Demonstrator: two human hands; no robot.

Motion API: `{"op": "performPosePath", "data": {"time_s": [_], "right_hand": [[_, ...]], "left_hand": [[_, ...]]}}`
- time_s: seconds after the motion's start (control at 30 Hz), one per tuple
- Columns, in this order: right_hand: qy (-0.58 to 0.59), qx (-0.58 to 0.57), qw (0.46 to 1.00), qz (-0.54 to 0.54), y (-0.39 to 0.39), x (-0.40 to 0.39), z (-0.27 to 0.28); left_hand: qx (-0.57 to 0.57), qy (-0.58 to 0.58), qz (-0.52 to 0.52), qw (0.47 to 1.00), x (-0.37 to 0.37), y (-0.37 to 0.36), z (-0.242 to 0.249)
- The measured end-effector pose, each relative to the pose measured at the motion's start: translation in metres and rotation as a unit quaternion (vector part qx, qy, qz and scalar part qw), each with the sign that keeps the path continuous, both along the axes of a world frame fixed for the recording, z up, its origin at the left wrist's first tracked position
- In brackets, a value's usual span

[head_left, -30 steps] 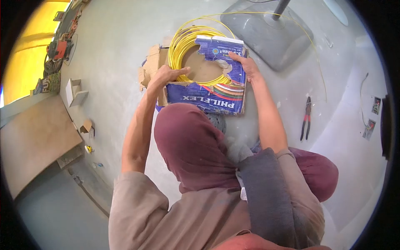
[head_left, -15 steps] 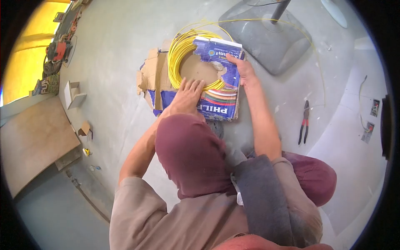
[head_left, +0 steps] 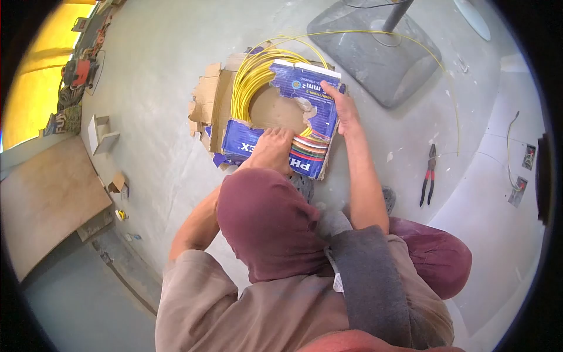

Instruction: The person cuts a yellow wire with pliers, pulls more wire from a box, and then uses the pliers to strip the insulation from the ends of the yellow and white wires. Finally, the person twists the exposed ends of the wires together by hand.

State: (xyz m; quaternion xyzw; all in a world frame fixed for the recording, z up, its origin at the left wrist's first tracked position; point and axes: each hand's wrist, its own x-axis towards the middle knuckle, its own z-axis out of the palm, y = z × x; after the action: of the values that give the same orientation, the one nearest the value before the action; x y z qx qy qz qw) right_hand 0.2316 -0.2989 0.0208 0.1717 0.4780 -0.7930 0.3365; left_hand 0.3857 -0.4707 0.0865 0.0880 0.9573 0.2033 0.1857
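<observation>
A torn blue cardboard box (head_left: pixel 240 138) with printed lettering lies on the floor in front of my knees. Out of its ragged opening bulges a coil of yellow wire (head_left: pixel 241 88). My left hand (head_left: pixel 273 148) is closed over the torn near edge of the box, fingertips curled at the opening. On the right side, my right hand (head_left: pixel 343 110) grips the box edge, thumb on top and the other fingers hidden beneath. One loose strand of the wire arcs from the coil to the right, over a dark base plate.
Pliers with red and black handles (head_left: pixel 429 176) lie on the floor to the right. A dark square stand base (head_left: pixel 375 64) with a pole is at the top. Wall boxes with wires (head_left: pixel 517 190) are at far right. A brown board (head_left: pixel 53 199) lies left.
My left hand has moved from the coil's near side down onto the box edge, its fingers now curled. The box has tilted and shifted slightly; the coil sits a little further left.
</observation>
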Motion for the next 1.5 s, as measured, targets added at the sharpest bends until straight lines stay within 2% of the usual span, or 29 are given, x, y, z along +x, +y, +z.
{"op": "performPosePath", "data": {"time_s": [0.1, 0.13, 0.2, 0.23, 0.3, 0.37, 0.43, 0.5, 0.57, 0.63, 0.67, 0.73, 0.8, 0.83, 0.93, 0.97, 1.03, 1.1, 1.17, 1.27, 1.43, 1.5], "right_hand": [[0.013, -0.021, 0.999, 0.032, 0.010, -0.021, -0.005], [0.011, -0.020, 0.999, 0.032, 0.014, -0.029, -0.005], [0.016, 0.039, 0.993, 0.112, 0.023, -0.048, -0.002], [0.016, 0.039, 0.993, 0.112, 0.023, -0.050, -0.003], [0.057, 0.023, 0.981, 0.185, 0.020, -0.055, 0.003], [0.083, 0.030, 0.979, 0.183, 0.015, -0.048, 0.011], [0.108, 0.040, 0.977, 0.181, 0.013, -0.045, 0.016], [0.170, 0.102, 0.958, 0.208, 0.011, -0.046, 0.013], [0.164, 0.091, 0.963, 0.193, 0.014, -0.045, 0.012], [0.089, 0.031, 0.986, 0.140, 0.022, -0.041, 0.008], [0.088, 0.030, 0.986, 0.139, 0.027, -0.042, 0.005], [-0.074, -0.137, 0.984, 0.085, 0.040, -0.038, 0.006], [-0.049, -0.135, 0.986, 0.090, 0.039, -0.028, 0.016], [-0.026, -0.130, 0.987, 0.095, 0.035, -0.023, 0.019], [0.006, -0.126, 0.988, 0.085, 0.030, -0.016, 0.015], [0.015, -0.130, 0.989, 0.067, 0.027, -0.014, 0.016], [0.018, -0.144, 0.988, 0.057, 0.021, -0.011, 0.028], [0.068, -0.187, 0.980, 0.016, 0.012, -0.014, 0.029], [0.081, -0.195, 0.977, 0.005, -0.019, -0.031, 0.050], [0.094, -0.254, 0.959, -0.086, -0.063, -0.052, 0.068], [0.134, -0.266, 0.946, -0.127, -0.111, -0.073, 0.039], [0.126, -0.243, 0.945, -0.180, -0.129, -0.078, 0.026]], "left_hand": [[-0.020, -0.014, -0.027, 0.999, 0.004, -0.002, -0.021], [-0.026, -0.063, -0.016, 0.998, 0.005, 0.000, -0.022], [-0.032, -0.067, -0.031, 0.997, 0.004, -0.002, -0.023], [-0.039, -0.067, -0.045, 0.996, 0.006, -0.003, -0.021], [-0.038, -0.041, -0.044, 0.997, 0.011, -0.003, -0.026], [-0.038, -0.015, -0.042, 0.998, 0.013, -0.004, -0.032], [-0.052, -0.055, -0.033, 0.997, 0.011, 0.000, -0.029], [-0.061, -0.080, -0.039, 0.994, 0.006, 0.001, -0.020], [-0.071, -0.101, -0.047, 0.991, -0.002, 0.000, -0.007], [-0.058, -0.140, -0.081, 0.985, -0.009, -0.004, 0.012], [-0.039, -0.136, -0.085, 0.986, -0.010, -0.009, 0.012], [-0.043, -0.144, -0.088, 0.985, -0.013, -0.008, 0.032], [-0.050, -0.135, -0.100, 0.984, -0.023, -0.004, 0.063], [-0.055, -0.135, -0.098, 0.984, -0.024, -0.007, 0.064], [-0.062, -0.033, -0.159, 0.985, -0.025, -0.016, 0.063], [-0.067, -0.028, -0.158, 0.985, -0.027, -0.020, 0.064], [-0.166, -0.095, -0.171, 0.967, -0.029, -0.027, 0.067], [-0.186, -0.082, -0.172, 0.964, -0.034, -0.038, 0.068], [-0.199, 0.034, -0.195, 0.960, -0.049, -0.072, 0.084], [-0.269, 0.066, -0.221, 0.935, -0.086, -0.118, 0.103], [-0.321, 0.115, -0.248, 0.907, -0.142, -0.180, 0.087], [-0.329, 0.121, -0.256, 0.901, -0.160, -0.200, 0.080]]}}
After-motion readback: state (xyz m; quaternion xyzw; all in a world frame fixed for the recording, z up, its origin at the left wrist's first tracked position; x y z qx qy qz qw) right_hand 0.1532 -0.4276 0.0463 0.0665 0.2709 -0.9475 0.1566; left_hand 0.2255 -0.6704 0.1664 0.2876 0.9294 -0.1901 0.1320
